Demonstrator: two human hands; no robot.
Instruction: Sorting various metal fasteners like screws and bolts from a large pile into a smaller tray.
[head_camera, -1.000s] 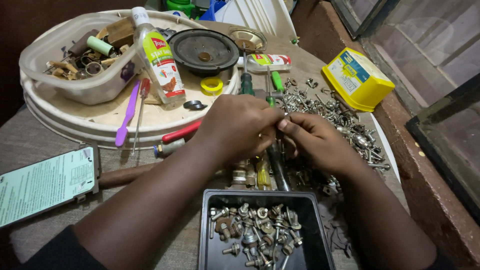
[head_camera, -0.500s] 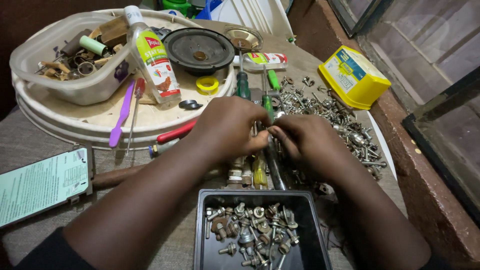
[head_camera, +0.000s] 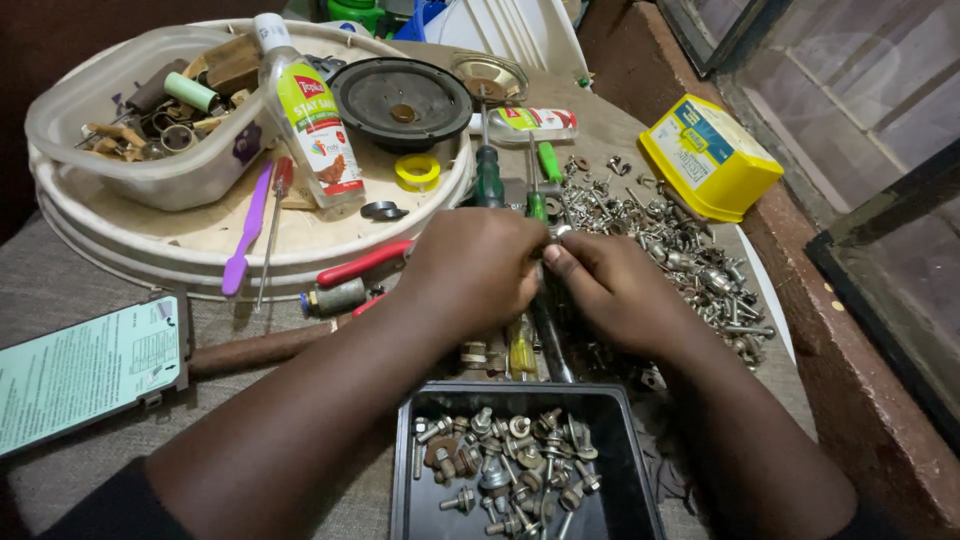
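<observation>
The left hand (head_camera: 480, 270) and right hand (head_camera: 610, 290) meet fingertip to fingertip above the workbench, pinching 1 small metal fastener (head_camera: 556, 234) between them, though the fingers hide most of it; just below sits a black tray (head_camera: 410, 470) of bolts and nuts; a loose heap of screws (head_camera: 690, 255) spreads to the right, near a yellow box (head_camera: 710, 155); screwdrivers (head_camera: 490, 180) lie beyond the knuckles.
</observation>
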